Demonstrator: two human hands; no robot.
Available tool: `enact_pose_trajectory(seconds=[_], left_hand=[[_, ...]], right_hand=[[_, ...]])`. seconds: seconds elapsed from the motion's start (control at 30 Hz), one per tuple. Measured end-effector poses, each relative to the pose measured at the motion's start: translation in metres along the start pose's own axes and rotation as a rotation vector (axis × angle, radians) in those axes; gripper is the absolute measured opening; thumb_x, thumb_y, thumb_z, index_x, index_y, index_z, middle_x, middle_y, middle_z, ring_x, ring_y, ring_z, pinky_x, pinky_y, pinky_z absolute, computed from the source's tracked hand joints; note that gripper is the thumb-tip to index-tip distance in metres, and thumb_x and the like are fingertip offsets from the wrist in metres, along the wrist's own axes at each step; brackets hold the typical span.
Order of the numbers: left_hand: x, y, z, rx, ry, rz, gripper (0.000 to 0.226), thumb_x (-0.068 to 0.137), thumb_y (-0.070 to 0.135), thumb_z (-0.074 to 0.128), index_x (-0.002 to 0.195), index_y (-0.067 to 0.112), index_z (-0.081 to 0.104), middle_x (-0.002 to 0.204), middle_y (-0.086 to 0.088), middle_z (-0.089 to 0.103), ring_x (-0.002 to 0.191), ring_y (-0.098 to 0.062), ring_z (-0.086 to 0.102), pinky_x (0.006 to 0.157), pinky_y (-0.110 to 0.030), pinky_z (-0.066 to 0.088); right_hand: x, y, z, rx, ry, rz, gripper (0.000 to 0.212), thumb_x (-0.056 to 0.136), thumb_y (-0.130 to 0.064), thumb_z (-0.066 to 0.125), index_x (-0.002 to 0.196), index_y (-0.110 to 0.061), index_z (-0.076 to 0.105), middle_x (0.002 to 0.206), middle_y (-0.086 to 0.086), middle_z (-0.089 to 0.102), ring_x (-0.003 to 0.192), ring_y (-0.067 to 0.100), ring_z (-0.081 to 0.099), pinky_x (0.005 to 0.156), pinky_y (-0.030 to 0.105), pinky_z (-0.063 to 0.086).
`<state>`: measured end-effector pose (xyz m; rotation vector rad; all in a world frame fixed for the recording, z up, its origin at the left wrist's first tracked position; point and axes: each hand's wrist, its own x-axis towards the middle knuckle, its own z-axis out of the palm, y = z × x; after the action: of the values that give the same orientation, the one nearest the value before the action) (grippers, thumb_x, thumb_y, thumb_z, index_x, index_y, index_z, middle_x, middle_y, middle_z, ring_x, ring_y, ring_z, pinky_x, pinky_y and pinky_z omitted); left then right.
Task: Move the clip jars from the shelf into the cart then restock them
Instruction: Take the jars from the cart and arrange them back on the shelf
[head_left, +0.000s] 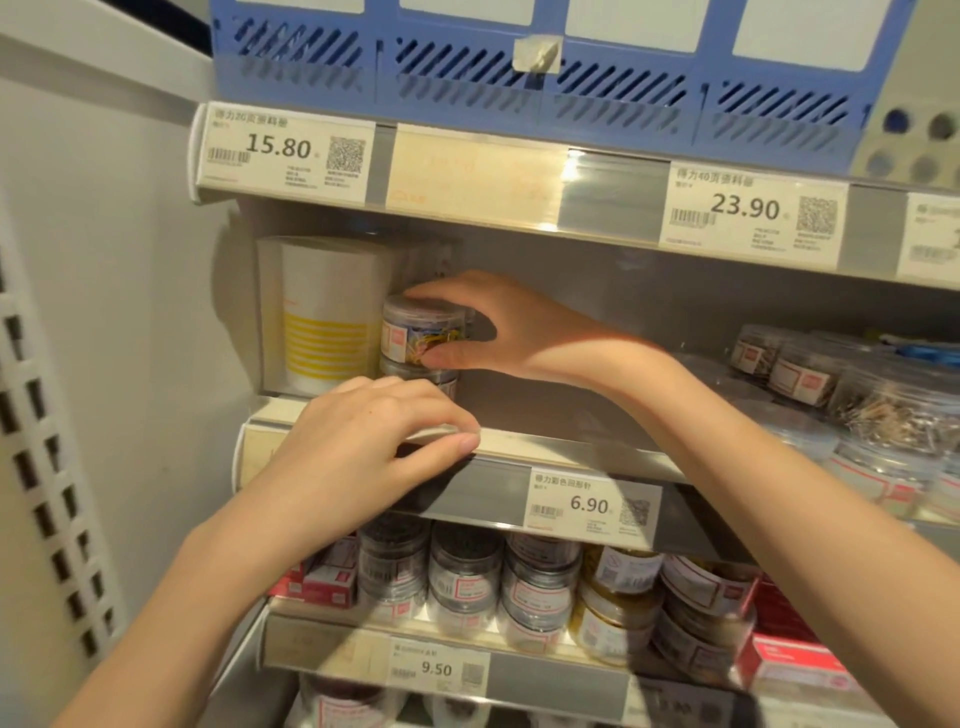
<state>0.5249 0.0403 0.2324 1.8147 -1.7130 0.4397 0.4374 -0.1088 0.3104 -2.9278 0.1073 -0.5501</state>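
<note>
A clear jar of coloured clips (410, 332) stands on top of a second clear jar (415, 375) at the left of the middle shelf (571, 447). My right hand (498, 327) grips the top jar, fingers over its lid and thumb against its side. My left hand (363, 441) lies at the shelf's front edge, in front of the lower jar, fingers curled on the rail; anything under it is hidden. The cart is not in view.
A white and yellow box (322, 312) stands directly left of the stacked jars. More clip jars (852, 395) crowd the shelf's right end. The shelf below holds several jars (535, 587) and red boxes (322, 577). Blue file trays (545, 73) sit on the top shelf.
</note>
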Motion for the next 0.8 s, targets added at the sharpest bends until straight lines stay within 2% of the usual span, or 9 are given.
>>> enact_pose_trajectory(seconds=[0.1,0.33,0.53,0.63,0.73,0.8], left_hand=[[0.000,0.000,0.000,0.012,0.007,0.007,0.048,0.082,0.066,0.028,0.095,0.042,0.067,0.100,0.026,0.063,0.098,0.003,0.054,0.080,-0.026,0.039],[0.001,0.004,-0.003,-0.025,0.021,0.022,0.049,0.081,0.063,0.030,0.100,0.039,0.068,0.102,0.023,0.065,0.098,-0.002,0.056,0.081,-0.033,0.045],[-0.002,0.010,0.003,0.089,0.083,0.056,0.049,0.085,0.056,0.033,0.116,0.031,0.062,0.096,0.016,0.066,0.090,-0.017,0.062,0.070,-0.031,0.040],[-0.001,0.016,0.007,0.128,0.087,0.058,0.049,0.086,0.054,0.033,0.117,0.029,0.061,0.099,0.011,0.067,0.092,-0.021,0.061,0.073,-0.035,0.040],[-0.002,0.024,0.013,0.132,0.093,0.058,0.049,0.086,0.053,0.033,0.116,0.026,0.061,0.104,0.006,0.067,0.096,-0.026,0.060,0.076,-0.039,0.041],[-0.003,0.031,0.018,0.140,0.089,0.055,0.051,0.086,0.052,0.032,0.118,0.024,0.061,0.107,0.004,0.066,0.099,-0.028,0.059,0.078,-0.040,0.039]], right_hand=[[0.001,0.000,0.001,-0.022,-0.007,0.017,0.058,0.088,-0.036,0.063,0.140,-0.022,0.042,0.138,0.005,0.046,0.125,0.018,0.041,0.103,0.026,0.032],[-0.012,-0.004,-0.004,-0.006,0.023,0.078,0.062,0.089,-0.037,0.061,0.144,-0.025,0.035,0.148,0.000,0.033,0.133,0.013,0.029,0.096,0.011,0.020],[-0.053,-0.005,-0.006,-0.034,0.069,0.216,0.062,0.090,-0.042,0.058,0.145,-0.032,0.032,0.152,-0.007,0.029,0.136,0.008,0.026,0.107,0.021,0.024],[-0.076,-0.005,-0.002,-0.116,0.089,0.288,0.062,0.091,-0.047,0.054,0.146,-0.030,0.030,0.152,-0.005,0.032,0.137,0.010,0.030,0.109,0.024,0.027],[-0.098,-0.007,0.002,-0.198,0.143,0.357,0.062,0.091,-0.052,0.050,0.145,-0.029,0.033,0.147,-0.004,0.040,0.134,0.013,0.038,0.107,0.039,0.037],[-0.113,-0.011,0.000,-0.268,0.179,0.365,0.059,0.092,-0.053,0.047,0.145,-0.031,0.033,0.147,-0.005,0.040,0.134,0.014,0.035,0.106,0.042,0.037]])
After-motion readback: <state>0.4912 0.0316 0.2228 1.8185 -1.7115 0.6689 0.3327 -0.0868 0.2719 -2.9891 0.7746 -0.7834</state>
